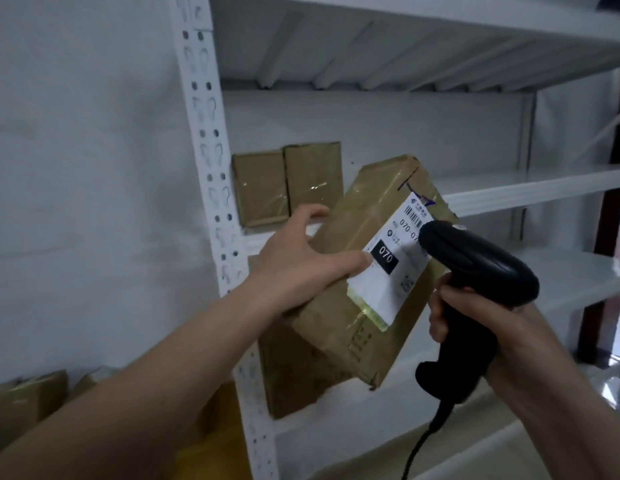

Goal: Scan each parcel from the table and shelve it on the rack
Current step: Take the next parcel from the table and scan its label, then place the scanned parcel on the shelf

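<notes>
My left hand (298, 261) grips a taped brown cardboard parcel (350, 306) by its left side, tilted in the air in front of the white rack (211, 161). A white shipping label (395, 258) with a barcode and "070" faces me. In my right hand (474, 317) is a black handheld barcode scanner (474, 265) by its grip, its head right over the label's upper right part. The scanner's cable (419, 445) hangs down.
Two brown parcels (287, 181) stand upright at the left end of the middle shelf (526, 188). Another parcel (294, 375) stands on the shelf below, behind the held one. More cardboard boxes (24, 403) lie at lower left. A yellow item (218, 452) sits low beside the rack post.
</notes>
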`<action>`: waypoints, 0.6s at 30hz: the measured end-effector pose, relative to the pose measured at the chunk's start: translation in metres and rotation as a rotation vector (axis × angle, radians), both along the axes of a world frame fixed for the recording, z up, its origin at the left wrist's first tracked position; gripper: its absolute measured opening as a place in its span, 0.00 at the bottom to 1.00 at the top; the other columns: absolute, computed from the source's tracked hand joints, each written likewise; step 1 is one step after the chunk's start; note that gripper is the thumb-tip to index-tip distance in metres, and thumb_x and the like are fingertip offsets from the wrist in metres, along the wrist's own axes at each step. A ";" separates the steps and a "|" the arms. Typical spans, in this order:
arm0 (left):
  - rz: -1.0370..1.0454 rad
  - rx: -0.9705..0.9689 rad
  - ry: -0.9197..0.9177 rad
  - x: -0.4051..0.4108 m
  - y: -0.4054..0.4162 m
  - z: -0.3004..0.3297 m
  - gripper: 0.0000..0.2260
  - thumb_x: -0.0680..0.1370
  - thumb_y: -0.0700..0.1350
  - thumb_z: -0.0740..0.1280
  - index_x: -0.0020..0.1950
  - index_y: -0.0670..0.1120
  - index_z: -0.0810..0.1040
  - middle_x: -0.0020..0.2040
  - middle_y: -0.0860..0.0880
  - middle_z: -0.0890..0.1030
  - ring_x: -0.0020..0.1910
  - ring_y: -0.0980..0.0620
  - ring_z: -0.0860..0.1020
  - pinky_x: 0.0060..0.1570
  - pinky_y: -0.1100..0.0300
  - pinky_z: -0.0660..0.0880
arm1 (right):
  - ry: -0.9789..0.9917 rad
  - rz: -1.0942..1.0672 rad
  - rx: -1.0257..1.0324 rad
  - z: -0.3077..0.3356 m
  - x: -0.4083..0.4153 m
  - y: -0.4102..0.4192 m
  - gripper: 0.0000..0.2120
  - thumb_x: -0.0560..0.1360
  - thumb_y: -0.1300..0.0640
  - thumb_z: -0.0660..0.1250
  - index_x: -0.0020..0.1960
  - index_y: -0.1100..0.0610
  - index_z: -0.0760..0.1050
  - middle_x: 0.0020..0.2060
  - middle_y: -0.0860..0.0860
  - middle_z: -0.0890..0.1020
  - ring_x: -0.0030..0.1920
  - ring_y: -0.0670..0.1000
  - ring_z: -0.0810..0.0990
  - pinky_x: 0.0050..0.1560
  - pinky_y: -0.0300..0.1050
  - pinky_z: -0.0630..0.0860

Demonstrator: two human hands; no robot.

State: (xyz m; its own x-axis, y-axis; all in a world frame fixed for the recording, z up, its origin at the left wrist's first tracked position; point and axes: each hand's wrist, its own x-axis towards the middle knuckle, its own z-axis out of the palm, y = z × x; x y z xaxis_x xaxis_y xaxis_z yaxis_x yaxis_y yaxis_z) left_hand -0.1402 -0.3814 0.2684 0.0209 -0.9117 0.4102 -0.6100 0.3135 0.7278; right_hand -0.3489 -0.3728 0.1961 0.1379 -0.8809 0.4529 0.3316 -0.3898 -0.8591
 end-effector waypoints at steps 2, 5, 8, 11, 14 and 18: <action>-0.002 -0.027 -0.064 -0.030 -0.016 0.024 0.31 0.67 0.59 0.75 0.66 0.62 0.67 0.49 0.61 0.75 0.47 0.56 0.80 0.48 0.55 0.79 | -0.031 0.011 -0.012 0.009 -0.021 -0.018 0.05 0.66 0.64 0.72 0.40 0.59 0.78 0.32 0.59 0.76 0.31 0.55 0.73 0.34 0.45 0.74; 0.033 -0.104 -0.155 -0.071 -0.046 0.064 0.28 0.69 0.59 0.73 0.67 0.60 0.68 0.55 0.56 0.76 0.49 0.53 0.79 0.49 0.54 0.78 | -0.069 0.065 -0.008 0.024 -0.049 -0.044 0.06 0.63 0.62 0.74 0.39 0.59 0.79 0.32 0.59 0.75 0.30 0.54 0.73 0.32 0.44 0.74; 0.120 -0.191 -0.241 -0.104 -0.082 0.105 0.29 0.71 0.58 0.71 0.71 0.57 0.69 0.64 0.53 0.74 0.56 0.52 0.74 0.50 0.59 0.71 | -0.097 0.105 0.003 0.040 -0.066 -0.073 0.11 0.60 0.60 0.77 0.40 0.59 0.80 0.32 0.58 0.76 0.30 0.53 0.74 0.31 0.43 0.75; 0.220 -0.179 -0.308 -0.126 -0.120 0.140 0.29 0.71 0.58 0.70 0.70 0.52 0.71 0.65 0.50 0.75 0.54 0.50 0.73 0.54 0.59 0.71 | -0.142 0.137 0.032 0.057 -0.073 -0.101 0.11 0.65 0.63 0.70 0.46 0.62 0.77 0.32 0.58 0.75 0.30 0.53 0.74 0.30 0.43 0.74; 0.373 -0.133 -0.380 -0.136 -0.150 0.158 0.31 0.70 0.59 0.68 0.71 0.49 0.70 0.67 0.46 0.75 0.61 0.43 0.75 0.61 0.51 0.73 | -0.162 0.150 0.061 0.070 -0.076 -0.124 0.13 0.66 0.64 0.69 0.51 0.64 0.75 0.31 0.57 0.76 0.28 0.52 0.74 0.29 0.43 0.73; 0.590 0.005 -0.504 -0.136 -0.194 0.167 0.31 0.69 0.60 0.62 0.69 0.47 0.72 0.67 0.43 0.73 0.62 0.40 0.74 0.63 0.47 0.72 | -0.137 0.200 0.076 0.068 -0.082 -0.145 0.10 0.69 0.65 0.69 0.50 0.64 0.75 0.32 0.58 0.76 0.29 0.52 0.75 0.30 0.44 0.74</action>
